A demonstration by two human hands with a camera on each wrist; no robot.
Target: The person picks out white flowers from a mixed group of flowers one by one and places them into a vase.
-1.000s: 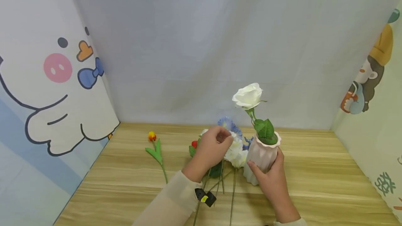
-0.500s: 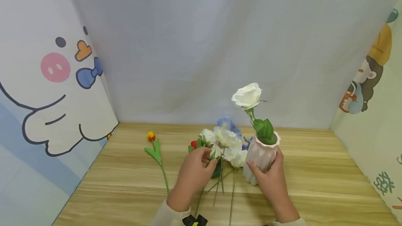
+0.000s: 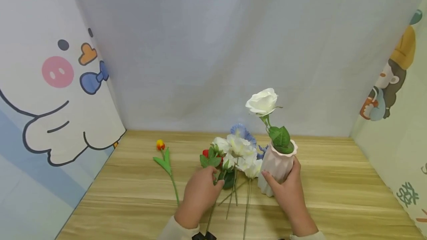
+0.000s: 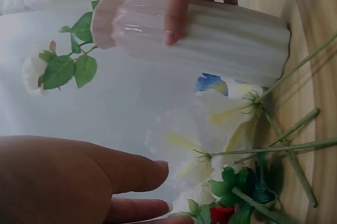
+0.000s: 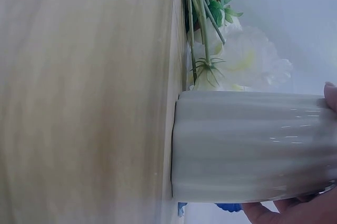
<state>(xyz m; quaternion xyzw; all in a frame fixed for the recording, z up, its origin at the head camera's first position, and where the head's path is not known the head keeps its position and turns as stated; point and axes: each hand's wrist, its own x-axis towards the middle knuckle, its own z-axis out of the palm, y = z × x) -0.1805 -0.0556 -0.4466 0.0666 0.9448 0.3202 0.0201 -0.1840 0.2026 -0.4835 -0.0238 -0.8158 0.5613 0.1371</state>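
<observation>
My right hand (image 3: 290, 192) grips the pale ribbed vase (image 3: 276, 166), its thumb along the near side and its fingers around the right. A white rose (image 3: 262, 102) with green leaves stands in the vase and leans left. In the right wrist view, the vase base is down at the tabletop. My left hand (image 3: 200, 192) hovers by the stems of a flower pile, thumb and fingers apart. Its fingers (image 4: 134, 174) show nothing between them in the left wrist view. Closest to it are a red flower (image 3: 205, 153) with green leaves and white flowers (image 3: 241, 146).
Blue flowers (image 3: 239, 130) lie behind the white ones, beside the vase. Off to the left, a red-and-yellow tulip (image 3: 161, 145) lies alone on the wooden table (image 3: 133, 195). Loose stems (image 3: 247, 206) point towards the front edge. A grey curtain (image 3: 207, 55) closes off the back.
My left hand has drawn back from over the white flowers, down and to the left, uncovering the blooms and red flower. My right hand keeps its grip on the vase.
</observation>
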